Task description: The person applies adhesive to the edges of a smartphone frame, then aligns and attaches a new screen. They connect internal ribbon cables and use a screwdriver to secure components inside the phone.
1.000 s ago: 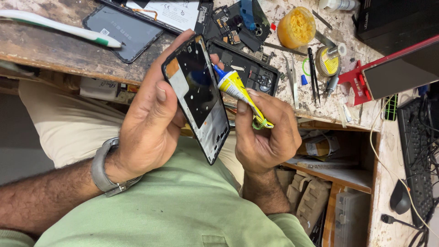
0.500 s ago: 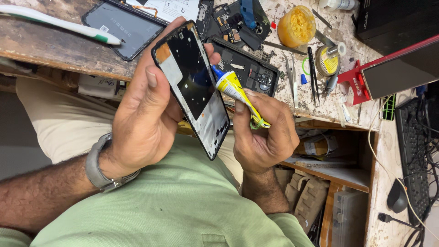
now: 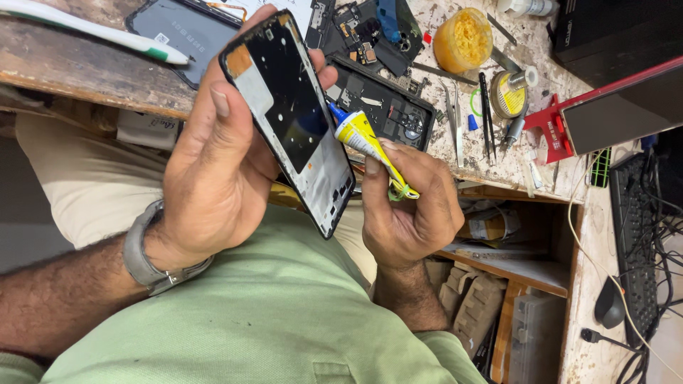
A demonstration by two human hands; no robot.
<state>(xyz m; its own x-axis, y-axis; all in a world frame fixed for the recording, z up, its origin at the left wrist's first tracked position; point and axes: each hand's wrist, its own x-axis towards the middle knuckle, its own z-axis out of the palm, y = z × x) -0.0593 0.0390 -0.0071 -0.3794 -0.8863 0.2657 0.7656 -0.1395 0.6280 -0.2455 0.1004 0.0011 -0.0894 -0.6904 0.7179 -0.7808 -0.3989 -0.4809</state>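
My left hand grips a black phone frame by its long edges and holds it tilted above my lap, inner side towards me. My right hand is closed around a small yellow glue tube. The tube's blue nozzle touches the right edge of the frame, near its middle. A grey watch sits on my left wrist.
On the worn workbench lie a phone screen, a second opened phone body, a circuit board, a yellow paste jar, tweezers and small tools, and a red holder. A keyboard and mouse lie at right.
My left hand has turned the frame a little, so that it stands more upright. The glue nozzle has moved along the frame's right edge while my right hand keeps hold of the tube.
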